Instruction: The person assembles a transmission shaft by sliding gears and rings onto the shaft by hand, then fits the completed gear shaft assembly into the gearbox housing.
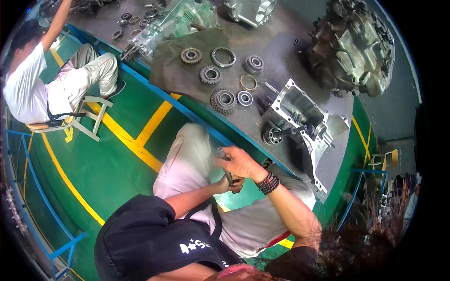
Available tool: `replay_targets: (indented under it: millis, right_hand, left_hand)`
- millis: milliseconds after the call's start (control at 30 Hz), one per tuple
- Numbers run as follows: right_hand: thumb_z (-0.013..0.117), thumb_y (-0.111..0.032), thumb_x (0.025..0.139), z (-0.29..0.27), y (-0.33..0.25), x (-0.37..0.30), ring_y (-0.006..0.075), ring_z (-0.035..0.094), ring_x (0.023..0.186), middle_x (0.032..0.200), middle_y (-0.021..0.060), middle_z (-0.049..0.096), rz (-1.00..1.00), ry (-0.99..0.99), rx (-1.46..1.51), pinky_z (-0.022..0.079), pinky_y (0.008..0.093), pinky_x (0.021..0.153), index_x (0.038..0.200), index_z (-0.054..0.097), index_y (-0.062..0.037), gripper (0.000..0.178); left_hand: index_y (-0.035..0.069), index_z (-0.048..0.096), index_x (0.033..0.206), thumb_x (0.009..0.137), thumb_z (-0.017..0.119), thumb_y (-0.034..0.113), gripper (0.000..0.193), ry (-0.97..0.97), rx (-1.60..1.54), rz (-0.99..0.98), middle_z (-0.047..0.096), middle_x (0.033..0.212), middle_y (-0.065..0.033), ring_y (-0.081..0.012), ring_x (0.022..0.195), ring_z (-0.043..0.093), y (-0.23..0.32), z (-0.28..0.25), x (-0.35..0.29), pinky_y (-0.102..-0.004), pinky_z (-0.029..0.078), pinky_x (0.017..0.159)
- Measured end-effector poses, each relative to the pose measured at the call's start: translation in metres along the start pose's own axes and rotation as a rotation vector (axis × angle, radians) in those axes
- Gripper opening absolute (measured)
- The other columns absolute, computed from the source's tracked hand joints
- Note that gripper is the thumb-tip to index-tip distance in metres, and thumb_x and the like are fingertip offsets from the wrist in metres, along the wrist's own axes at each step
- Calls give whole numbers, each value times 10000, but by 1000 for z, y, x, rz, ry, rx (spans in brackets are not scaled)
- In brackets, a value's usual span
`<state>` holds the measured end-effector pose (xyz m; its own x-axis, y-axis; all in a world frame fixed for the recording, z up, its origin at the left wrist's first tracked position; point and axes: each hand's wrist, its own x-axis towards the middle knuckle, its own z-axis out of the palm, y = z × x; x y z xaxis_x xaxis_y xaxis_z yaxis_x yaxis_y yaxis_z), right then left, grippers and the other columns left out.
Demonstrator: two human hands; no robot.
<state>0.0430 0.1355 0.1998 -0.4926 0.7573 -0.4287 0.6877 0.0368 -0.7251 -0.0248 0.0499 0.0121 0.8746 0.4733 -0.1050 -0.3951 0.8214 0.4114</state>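
Over my lap, beside the table's near edge, both my hands are on one slim dark metal rod (pixel 228 175). My left hand (pixel 228 185) is closed around its lower end. Higher up, my right hand (pixel 240 163) grips the upper part, with the tip showing past the fingers; beads circle that wrist. What the rod's hidden stretch looks like, I cannot tell. On the table beyond lie a large gear (pixel 223 101), a bearing (pixel 244 98) and an open aluminium gearbox housing (pixel 300 110) with another bearing (pixel 272 136) at its near side.
More gears and rings, such as a toothed ring (pixel 223 57) and a brass-coloured ring (pixel 248 82), rest partly on a dark cloth (pixel 164 70). A big gearbox (pixel 354 51) stands at the far right. Another person (pixel 37 89) sits on a stool at the left. A blue rail (pixel 154 89) edges the table.
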Motion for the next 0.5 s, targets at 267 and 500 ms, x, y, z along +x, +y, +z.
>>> replay_targets:
  millis: [267,500]
  right_hand:
    - [618,-445,989,1,-19,2,110,515,665,663,15,544,191,18,623,440,274,665,718,582,-45,485]
    - [520,-428,1033,-5,-7,2,124,480,599,609,7,451,44,-201,810,447,300,633,659,475,-72,519]
  left_hand:
    - [157,369,636,990,273,692,649,-42,107,-2,319,458,22,-106,416,289,14,5,2,-274,285,474]
    - [151,353,655,1028,290,634,613,-242,224,-77,304,479,46,-75,418,267,14,2,4,-246,265,483]
